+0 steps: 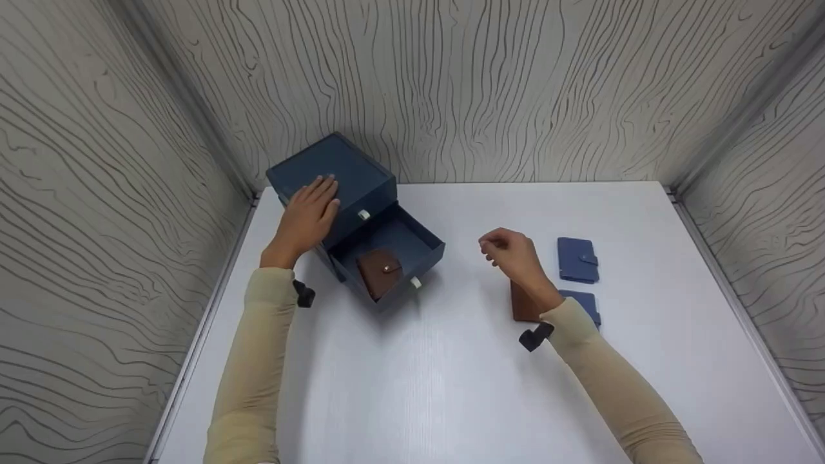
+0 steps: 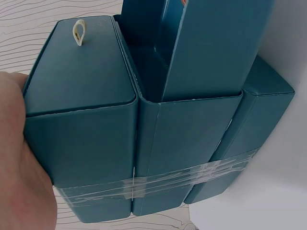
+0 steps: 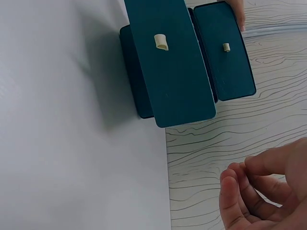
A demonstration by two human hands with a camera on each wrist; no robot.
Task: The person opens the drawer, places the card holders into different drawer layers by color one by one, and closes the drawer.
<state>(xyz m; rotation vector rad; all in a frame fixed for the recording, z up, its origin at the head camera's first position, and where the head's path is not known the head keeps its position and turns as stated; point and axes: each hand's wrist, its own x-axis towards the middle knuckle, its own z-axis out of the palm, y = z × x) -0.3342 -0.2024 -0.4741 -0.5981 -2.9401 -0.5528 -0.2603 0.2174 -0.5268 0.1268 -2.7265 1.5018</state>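
My left hand (image 1: pixel 307 216) rests with extended fingers on top of a dark blue drawer unit (image 1: pixel 358 164). Below its top compartment, a drawer (image 1: pixel 422 240) is pulled out. Inside that drawer lies a brown wallet (image 1: pixel 380 276) with a snap strap. In the left wrist view, clear tape (image 2: pixel 165 181) binds the stacked compartments. My right hand (image 1: pixel 515 256) hovers right of the drawer, fingers loosely curled, nothing visible in them. Partly hidden under the right wrist is another brown item (image 1: pixel 523 306), seemingly a wallet.
On the right lie two blue wallets, one farther back (image 1: pixel 577 259) and one nearer (image 1: pixel 583 303), the latter partly covered by the right sleeve. Pale pull tabs stick out from the drawer fronts. Wood-patterned panels (image 1: pixel 451 90) border the white table (image 1: pixel 412 399).
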